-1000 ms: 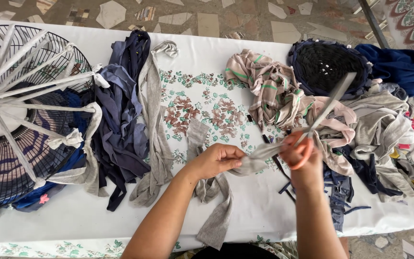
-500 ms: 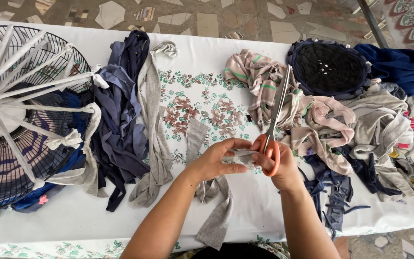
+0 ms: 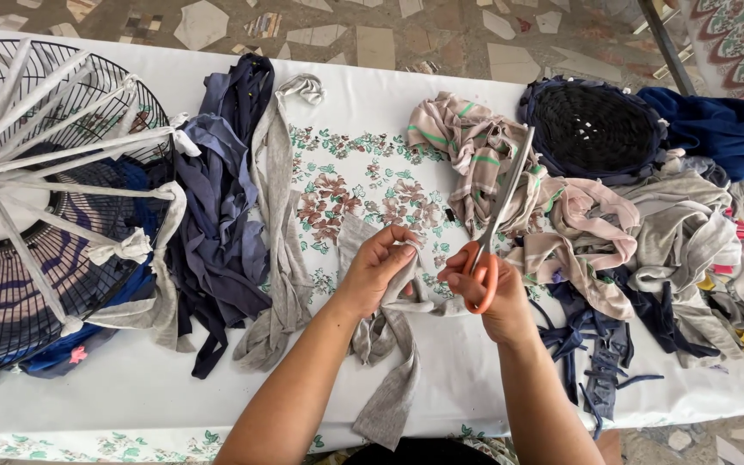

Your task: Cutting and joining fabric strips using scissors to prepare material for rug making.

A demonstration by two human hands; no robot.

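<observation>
My left hand [image 3: 378, 269] pinches the upper end of a grey fabric strip [image 3: 389, 344] that hangs down across the white table [image 3: 441, 362] toward the near edge. My right hand [image 3: 488, 288] holds orange-handled scissors [image 3: 503, 215], blades closed and pointing up and away over a striped beige cloth [image 3: 475, 155]. The two hands are close together above the flowered cloth [image 3: 355, 194] in the table's middle, with the grey strip passing between them.
A black wire fan guard [image 3: 45, 207] wrapped with pale strips fills the left. Beside it lie navy strips [image 3: 217, 224] and grey strips [image 3: 273, 224]. A dark woven round mat [image 3: 592, 125], blue cloth [image 3: 725, 125] and a heap of mixed garments [image 3: 691, 241] crowd the right.
My left hand has lifted and turned, raising the grey strip's end. My right hand with the scissors has swung from tilted right to nearly upright and drawn in beside the left.
</observation>
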